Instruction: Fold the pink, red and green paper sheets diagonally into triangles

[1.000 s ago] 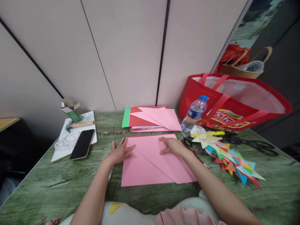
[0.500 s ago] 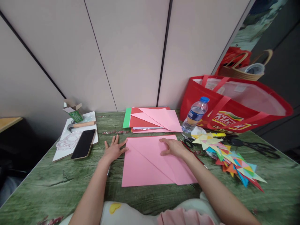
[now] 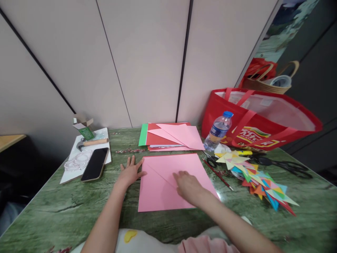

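Observation:
A large pink paper sheet [image 3: 163, 168] with a diagonal fold lies in front of me on the green table [image 3: 65, 207]. My left hand [image 3: 129, 172] rests flat, fingers spread, at the sheet's upper left corner. Pressing on the folded flap near the sheet's middle is my right hand [image 3: 187, 186], fingers curved down on the paper and holding nothing.
A stack of red, green and pink sheets [image 3: 171, 137] lies behind. At right are a water bottle [image 3: 218, 130], a red bag [image 3: 263, 119], scissors [image 3: 284, 164] and folded coloured paper pieces [image 3: 258, 179]. A phone [image 3: 95, 163], hammer [image 3: 92, 142] and small box [image 3: 83, 127] sit at left.
My right hand slid from the sheet's upper right down toward its middle. My left hand shifted slightly left, off the paper onto its corner edge.

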Demonstrator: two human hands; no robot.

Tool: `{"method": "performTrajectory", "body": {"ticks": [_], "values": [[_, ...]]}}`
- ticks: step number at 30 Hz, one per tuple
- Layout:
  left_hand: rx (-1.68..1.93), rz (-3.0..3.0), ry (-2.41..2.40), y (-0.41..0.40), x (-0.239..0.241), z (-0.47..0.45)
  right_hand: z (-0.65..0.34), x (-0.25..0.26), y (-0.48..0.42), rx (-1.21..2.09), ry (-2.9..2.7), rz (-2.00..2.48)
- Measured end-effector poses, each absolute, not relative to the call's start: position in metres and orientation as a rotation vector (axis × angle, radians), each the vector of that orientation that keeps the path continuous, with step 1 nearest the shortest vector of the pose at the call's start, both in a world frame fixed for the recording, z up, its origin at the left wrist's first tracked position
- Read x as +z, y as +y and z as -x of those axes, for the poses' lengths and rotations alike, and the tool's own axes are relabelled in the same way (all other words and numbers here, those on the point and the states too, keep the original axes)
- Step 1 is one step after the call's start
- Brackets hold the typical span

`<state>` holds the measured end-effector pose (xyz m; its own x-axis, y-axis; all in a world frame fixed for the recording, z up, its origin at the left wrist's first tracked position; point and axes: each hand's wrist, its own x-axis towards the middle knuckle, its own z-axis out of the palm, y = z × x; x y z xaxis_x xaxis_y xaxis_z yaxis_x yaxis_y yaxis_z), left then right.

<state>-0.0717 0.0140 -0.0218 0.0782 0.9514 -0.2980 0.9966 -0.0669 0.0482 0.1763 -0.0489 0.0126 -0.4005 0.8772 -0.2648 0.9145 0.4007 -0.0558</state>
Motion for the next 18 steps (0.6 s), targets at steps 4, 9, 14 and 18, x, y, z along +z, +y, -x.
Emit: {"method": "performTrajectory", "body": {"ticks": [4,9,14,18], "values": [[-0.276,-2.105,1.986,0.013,-0.022,0.070,-0.157,-0.002,-0.062,-0.179,2.437,-1.438],[-0.281,-2.091,1.999,0.014,-0.022,0.069,-0.152,-0.012,-0.063,-0.038,2.450,-1.385],[-0.302,-2.074,1.982,0.012,-0.018,0.070,-0.162,-0.002,-0.056,-0.072,2.479,-1.505],[-0.344,-2.076,1.899,0.002,-0.010,0.060,-0.184,0.027,-0.040,-0.042,2.472,-1.726]]}}
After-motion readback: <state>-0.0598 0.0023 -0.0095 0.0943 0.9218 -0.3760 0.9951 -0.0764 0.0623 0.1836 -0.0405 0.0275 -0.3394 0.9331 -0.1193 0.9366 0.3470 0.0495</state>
